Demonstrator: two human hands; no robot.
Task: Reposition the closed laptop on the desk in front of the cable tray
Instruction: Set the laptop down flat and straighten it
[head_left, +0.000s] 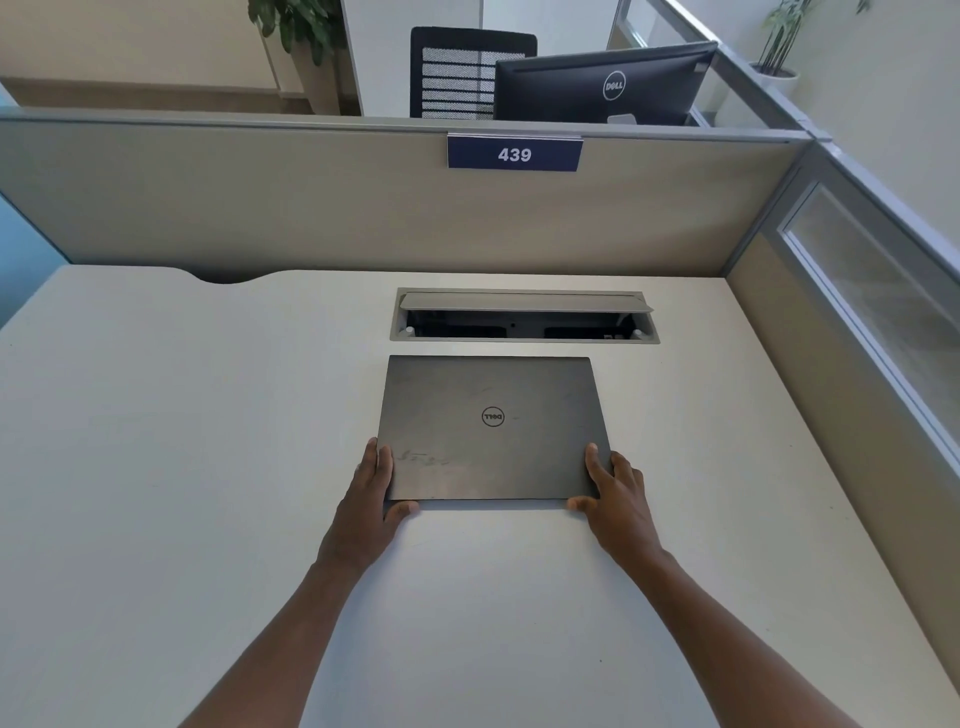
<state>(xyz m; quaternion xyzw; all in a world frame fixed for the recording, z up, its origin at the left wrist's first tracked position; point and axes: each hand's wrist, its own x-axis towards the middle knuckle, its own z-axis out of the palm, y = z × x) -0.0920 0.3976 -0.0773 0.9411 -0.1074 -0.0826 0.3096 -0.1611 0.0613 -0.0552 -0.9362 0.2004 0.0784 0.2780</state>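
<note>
A closed dark grey laptop (493, 426) with a round logo lies flat on the white desk (208, 441). Its far edge sits just short of the cable tray (524, 317), a recessed slot with its lid tipped open. My left hand (371, 499) grips the laptop's near left corner, fingers along the side and thumb at the front edge. My right hand (615, 496) holds the near right corner the same way.
A beige partition (311, 208) with a blue "439" sign (514, 154) runs behind the desk. A glass-panelled divider (857, 312) closes the right side. Beyond the partition stand a monitor (602, 85) and an office chair (457, 70).
</note>
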